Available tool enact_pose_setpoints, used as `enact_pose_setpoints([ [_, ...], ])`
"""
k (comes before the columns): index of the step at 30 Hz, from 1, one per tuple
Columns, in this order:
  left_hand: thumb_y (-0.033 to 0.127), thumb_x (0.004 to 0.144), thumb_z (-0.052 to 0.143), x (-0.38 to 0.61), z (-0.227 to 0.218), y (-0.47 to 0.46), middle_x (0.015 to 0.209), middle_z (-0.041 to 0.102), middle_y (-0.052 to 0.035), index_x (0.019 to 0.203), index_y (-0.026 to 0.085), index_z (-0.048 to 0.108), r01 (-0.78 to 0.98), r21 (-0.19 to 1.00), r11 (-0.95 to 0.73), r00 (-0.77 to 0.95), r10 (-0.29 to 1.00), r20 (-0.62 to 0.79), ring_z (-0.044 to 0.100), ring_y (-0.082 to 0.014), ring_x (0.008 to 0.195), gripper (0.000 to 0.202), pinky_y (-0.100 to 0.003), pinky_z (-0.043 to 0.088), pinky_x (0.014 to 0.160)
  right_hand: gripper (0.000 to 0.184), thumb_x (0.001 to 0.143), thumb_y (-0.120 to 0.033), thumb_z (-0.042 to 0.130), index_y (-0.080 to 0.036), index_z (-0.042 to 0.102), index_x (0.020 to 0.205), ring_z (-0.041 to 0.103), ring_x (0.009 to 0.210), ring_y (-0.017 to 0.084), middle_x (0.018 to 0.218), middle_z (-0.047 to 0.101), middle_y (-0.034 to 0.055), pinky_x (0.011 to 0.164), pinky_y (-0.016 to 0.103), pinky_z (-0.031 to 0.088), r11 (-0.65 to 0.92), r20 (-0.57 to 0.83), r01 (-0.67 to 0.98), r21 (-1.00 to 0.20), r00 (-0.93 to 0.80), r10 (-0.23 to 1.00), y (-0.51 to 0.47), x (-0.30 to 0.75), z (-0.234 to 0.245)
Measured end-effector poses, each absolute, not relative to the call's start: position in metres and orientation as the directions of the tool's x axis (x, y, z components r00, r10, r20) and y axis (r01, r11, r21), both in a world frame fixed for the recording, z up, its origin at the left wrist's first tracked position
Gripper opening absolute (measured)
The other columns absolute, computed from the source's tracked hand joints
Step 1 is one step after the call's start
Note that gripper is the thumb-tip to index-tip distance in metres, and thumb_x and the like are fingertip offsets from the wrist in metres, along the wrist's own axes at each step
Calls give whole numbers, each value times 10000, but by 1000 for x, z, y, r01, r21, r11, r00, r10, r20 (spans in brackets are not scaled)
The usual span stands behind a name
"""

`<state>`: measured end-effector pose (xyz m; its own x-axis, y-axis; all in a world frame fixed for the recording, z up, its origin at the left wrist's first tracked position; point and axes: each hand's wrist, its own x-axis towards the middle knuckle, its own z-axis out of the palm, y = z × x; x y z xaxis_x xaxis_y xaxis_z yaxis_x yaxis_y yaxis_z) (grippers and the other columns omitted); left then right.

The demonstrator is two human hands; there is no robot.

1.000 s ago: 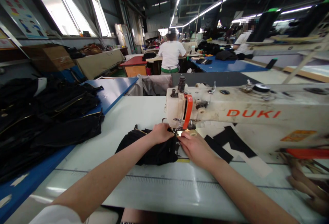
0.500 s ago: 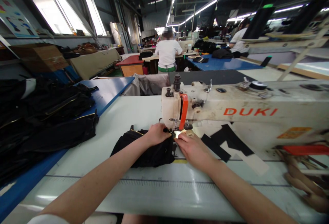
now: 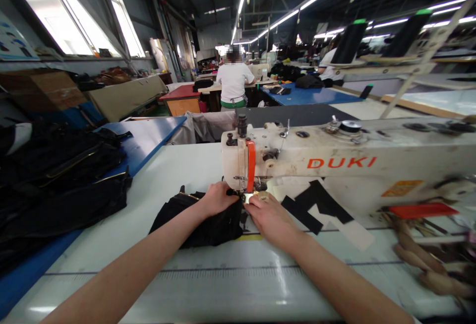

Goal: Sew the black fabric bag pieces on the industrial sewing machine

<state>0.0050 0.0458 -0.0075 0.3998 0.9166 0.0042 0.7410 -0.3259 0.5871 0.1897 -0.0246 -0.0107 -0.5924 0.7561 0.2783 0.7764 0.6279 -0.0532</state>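
Holding close from two sides

The pale green, flat sewing table (image 3: 186, 294) bears a white, long-armed sewing machine (image 3: 282, 158) toward its right edge. The bunched black fabric piece with a gold zip (image 3: 186, 225) lies inward from the left edge, presumably so its bulk clears the machine's head (image 3: 232, 162). The left hand (image 3: 217, 199) pinches its right side, likely for steadiness; whether the right hand (image 3: 268, 215) grips anything, I cannot tell.
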Motion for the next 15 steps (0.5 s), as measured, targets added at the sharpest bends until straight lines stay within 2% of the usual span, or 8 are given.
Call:
enact_pose_setpoints([
  [5, 269, 747, 595, 4, -7, 47, 1102, 686, -23, 1038, 210, 673, 733, 582, -353, 424, 905, 15, 607, -256, 1062, 307, -331, 445, 951, 114, 868, -117, 517, -158, 620, 896, 504, 887, 207, 906, 606, 65, 825, 340, 349, 624, 290, 779, -54, -586, 756, -26, 190, -12],
  [9, 267, 752, 577, 3, -6, 48, 1100, 686, -13, 1042, 214, 673, 718, 585, -378, 457, 889, 13, 599, -253, 1075, 310, -326, 443, 957, 144, 880, -131, 497, -159, 638, 867, 492, 897, 216, 858, 609, 69, 836, 339, 359, 610, 306, 786, -99, -559, 770, -27, 193, -13],
  [15, 275, 744, 588, 3, -4, 46, 1125, 676, -10, 1079, 219, 657, 730, 576, -367, 446, 895, 5, 573, -261, 1115, 347, -335, 431, 974, 179, 899, -152, 470, -161, 646, 935, 490, 908, 217, 862, 613, 74, 821, 337, 365, 605, 328, 783, -141, -540, 775, -27, 192, -13],
])
